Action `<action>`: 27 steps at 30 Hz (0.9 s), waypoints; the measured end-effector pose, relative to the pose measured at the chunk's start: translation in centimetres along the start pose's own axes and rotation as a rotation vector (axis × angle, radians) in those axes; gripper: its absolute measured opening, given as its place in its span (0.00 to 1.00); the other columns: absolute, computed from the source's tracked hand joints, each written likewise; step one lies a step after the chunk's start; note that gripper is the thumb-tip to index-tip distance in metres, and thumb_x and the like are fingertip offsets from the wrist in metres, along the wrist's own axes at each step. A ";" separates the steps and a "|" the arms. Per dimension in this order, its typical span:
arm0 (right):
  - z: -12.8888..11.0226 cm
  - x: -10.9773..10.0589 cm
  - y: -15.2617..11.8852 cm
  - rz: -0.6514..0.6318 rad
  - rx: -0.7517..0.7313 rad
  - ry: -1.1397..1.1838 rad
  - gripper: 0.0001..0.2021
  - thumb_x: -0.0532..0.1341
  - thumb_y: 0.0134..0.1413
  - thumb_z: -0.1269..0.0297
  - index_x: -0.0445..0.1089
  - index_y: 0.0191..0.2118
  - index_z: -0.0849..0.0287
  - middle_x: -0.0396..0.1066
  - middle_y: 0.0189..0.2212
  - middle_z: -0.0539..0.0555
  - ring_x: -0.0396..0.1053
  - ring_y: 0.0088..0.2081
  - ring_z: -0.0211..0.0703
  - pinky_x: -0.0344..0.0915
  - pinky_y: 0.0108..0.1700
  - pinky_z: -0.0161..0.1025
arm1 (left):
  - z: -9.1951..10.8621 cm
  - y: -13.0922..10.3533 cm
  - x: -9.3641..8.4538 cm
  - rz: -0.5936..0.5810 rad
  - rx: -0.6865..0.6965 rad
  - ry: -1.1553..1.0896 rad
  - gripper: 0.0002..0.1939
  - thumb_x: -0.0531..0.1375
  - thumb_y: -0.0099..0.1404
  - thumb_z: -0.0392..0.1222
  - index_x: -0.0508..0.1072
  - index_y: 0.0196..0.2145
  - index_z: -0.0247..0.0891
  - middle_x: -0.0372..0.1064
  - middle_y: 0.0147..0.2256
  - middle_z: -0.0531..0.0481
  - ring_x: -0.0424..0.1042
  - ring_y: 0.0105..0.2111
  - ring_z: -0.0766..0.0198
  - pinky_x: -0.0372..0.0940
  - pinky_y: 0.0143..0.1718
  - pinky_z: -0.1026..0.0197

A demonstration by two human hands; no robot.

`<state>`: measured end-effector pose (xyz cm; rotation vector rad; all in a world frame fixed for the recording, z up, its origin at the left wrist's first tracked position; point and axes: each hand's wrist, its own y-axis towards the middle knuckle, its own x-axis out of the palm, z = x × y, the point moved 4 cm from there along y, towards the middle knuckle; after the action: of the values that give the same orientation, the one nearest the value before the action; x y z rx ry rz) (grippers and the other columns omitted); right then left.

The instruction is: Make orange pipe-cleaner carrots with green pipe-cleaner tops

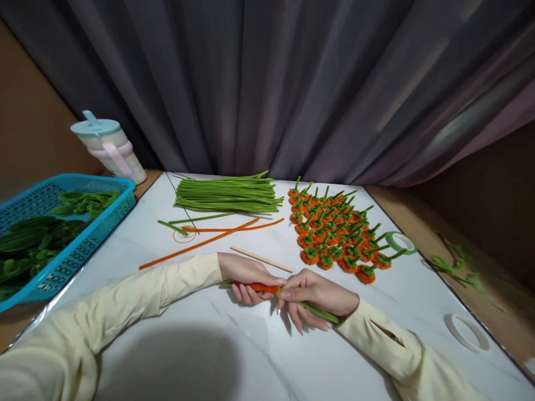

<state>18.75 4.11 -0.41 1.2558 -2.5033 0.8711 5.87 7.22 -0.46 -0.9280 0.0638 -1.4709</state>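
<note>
My left hand (251,278) is closed around an orange fuzzy piece (261,288) that lies along the fingers, with a green end sticking out near the wrist. My right hand (311,298) touches it at the fingertips; thumb and index finger pinch at the orange piece's right end. A green fuzzy stem (320,313) runs under the right palm toward the wrist. Just above the hands lies a thin wooden stick (261,259). Orange pipe cleaners (200,244) cross each other on the white tabletop, beside loose green ones (204,219).
A bundle of green pipe cleaners (228,194) lies at the back. Many orange pieces with green stems (334,228) stand to its right, near green tape (401,243) and a white ring (467,333). At left are a blue basket (92,234) of green leaves and a tumbler (111,147).
</note>
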 end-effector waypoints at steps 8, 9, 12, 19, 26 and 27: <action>-0.1 -0.1 -0.1 -0.005 -0.004 -0.014 0.15 0.59 0.51 0.58 0.70 0.31 0.70 0.70 0.16 0.51 0.57 0.07 0.28 0.49 0.07 0.26 | -0.5 0.6 -1.2 -0.145 0.161 -0.092 0.24 0.47 0.63 0.55 0.71 0.29 0.31 0.62 0.18 0.50 0.63 0.18 0.64 0.60 0.20 0.62; -0.2 0.0 -0.1 -0.006 -0.002 -0.023 0.15 0.59 0.51 0.58 0.70 0.31 0.70 0.70 0.16 0.51 0.57 0.07 0.28 0.49 0.07 0.26 | -0.6 0.5 -1.2 -0.143 0.163 -0.095 0.22 0.48 0.63 0.53 0.71 0.29 0.31 0.63 0.18 0.50 0.63 0.18 0.65 0.60 0.21 0.62; -0.3 0.1 -0.2 -0.017 -0.008 -0.045 0.15 0.60 0.51 0.59 0.70 0.31 0.70 0.70 0.16 0.51 0.58 0.08 0.28 0.50 0.08 0.25 | -0.5 0.2 -1.1 -0.121 0.220 -0.105 0.15 0.54 0.61 0.48 0.70 0.29 0.30 0.64 0.17 0.52 0.63 0.16 0.66 0.61 0.21 0.62; -0.1 0.1 -0.3 -0.043 -0.039 -0.075 0.16 0.59 0.52 0.58 0.70 0.33 0.70 0.70 0.17 0.51 0.59 0.09 0.28 0.53 0.10 0.25 | -0.6 0.3 -0.9 -0.092 0.248 -0.144 0.12 0.62 0.55 0.45 0.67 0.30 0.33 0.64 0.17 0.54 0.64 0.17 0.66 0.60 0.19 0.62; 0.1 0.0 -0.3 -0.042 -0.023 -0.063 0.13 0.61 0.49 0.60 0.67 0.28 0.67 0.70 0.17 0.51 0.60 0.10 0.29 0.54 0.09 0.25 | -0.5 0.2 -0.9 0.037 0.188 -0.086 0.14 0.67 0.49 0.43 0.67 0.28 0.34 0.65 0.18 0.55 0.62 0.15 0.68 0.59 0.16 0.65; 0.1 -0.1 -0.3 -0.039 -0.020 -0.063 0.12 0.61 0.49 0.60 0.67 0.28 0.67 0.70 0.17 0.51 0.60 0.10 0.29 0.54 0.09 0.25 | -0.5 0.2 -0.8 0.057 0.179 -0.083 0.14 0.67 0.48 0.44 0.67 0.28 0.34 0.65 0.18 0.55 0.62 0.15 0.69 0.60 0.16 0.66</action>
<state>19.01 3.98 -0.37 1.3407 -2.5201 0.8076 5.60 7.67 -1.31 -0.8337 -0.0999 -1.3603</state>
